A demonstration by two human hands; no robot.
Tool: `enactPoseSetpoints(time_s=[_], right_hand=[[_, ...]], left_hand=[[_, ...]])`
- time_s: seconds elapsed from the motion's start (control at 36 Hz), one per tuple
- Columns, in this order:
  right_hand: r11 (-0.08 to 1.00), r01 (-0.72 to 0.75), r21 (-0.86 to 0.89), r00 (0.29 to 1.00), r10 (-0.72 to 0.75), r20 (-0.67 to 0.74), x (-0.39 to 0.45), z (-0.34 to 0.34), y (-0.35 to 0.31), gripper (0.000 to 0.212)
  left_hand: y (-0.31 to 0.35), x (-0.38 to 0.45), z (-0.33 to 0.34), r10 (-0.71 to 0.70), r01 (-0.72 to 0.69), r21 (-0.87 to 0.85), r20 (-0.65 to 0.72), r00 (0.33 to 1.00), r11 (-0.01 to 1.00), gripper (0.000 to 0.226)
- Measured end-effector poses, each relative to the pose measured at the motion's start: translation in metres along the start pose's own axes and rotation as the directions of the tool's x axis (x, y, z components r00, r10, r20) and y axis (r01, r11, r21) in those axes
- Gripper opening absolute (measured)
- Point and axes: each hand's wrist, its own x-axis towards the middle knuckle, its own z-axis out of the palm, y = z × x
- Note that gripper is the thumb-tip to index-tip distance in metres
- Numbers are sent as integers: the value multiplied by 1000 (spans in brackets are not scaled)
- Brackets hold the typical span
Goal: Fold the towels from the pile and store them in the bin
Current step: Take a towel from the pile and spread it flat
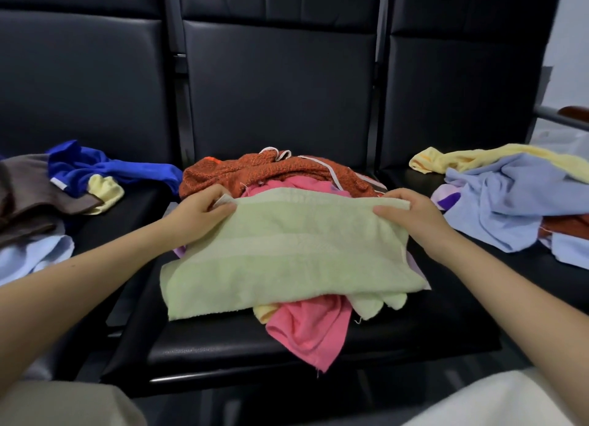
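Note:
A light green towel (pixel 287 253) lies spread over the pile on the middle black seat (pixel 414 336). My left hand (pixel 197 213) pinches its far left corner, and my right hand (pixel 411 215) pinches its far right corner. Under the green towel a pink towel (pixel 309 330) sticks out toward me, with a bit of yellow cloth (pixel 266 312) beside it. Behind the green towel sits a crumpled orange-brown towel (pixel 274 170) with white trim. No bin is in view.
On the left seat lie a blue cloth (pixel 105 169), a brown cloth (pixel 28 196), a pale yellow cloth (pixel 105 191) and a pale blue cloth (pixel 35 256). On the right seat lie a light blue towel (pixel 497 208), a yellow towel (pixel 478 157) and a rust cloth (pixel 567 226). Black seat backs rise behind.

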Motion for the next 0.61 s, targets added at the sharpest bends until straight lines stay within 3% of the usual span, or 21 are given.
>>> enactPoseSetpoints(time_s=[0.17, 0.22, 0.31, 0.47, 0.61], right_hand=[[988, -154, 6, 981, 152, 124, -5, 0, 4, 10], [986, -166, 9, 981, 164, 102, -9, 1, -1, 6], [981, -195, -4, 981, 195, -20, -7, 3, -11, 18], [987, 50, 154, 980, -19, -196, 6, -18, -85, 12], [881, 224, 416, 944, -90, -319, 23, -47, -168, 16]], left_hand=[[1, -4, -4, 36, -40, 60, 56, 998, 997, 10], [2, -5, -7, 37, -42, 65, 64, 997, 997, 10], [9, -5, -14, 51, -51, 33, 10, 999, 998, 9], [51, 11, -61, 143, -131, 70, -207, 968, 989, 12], [108, 30, -120, 131, -195, -75, -507, 852, 978, 18]])
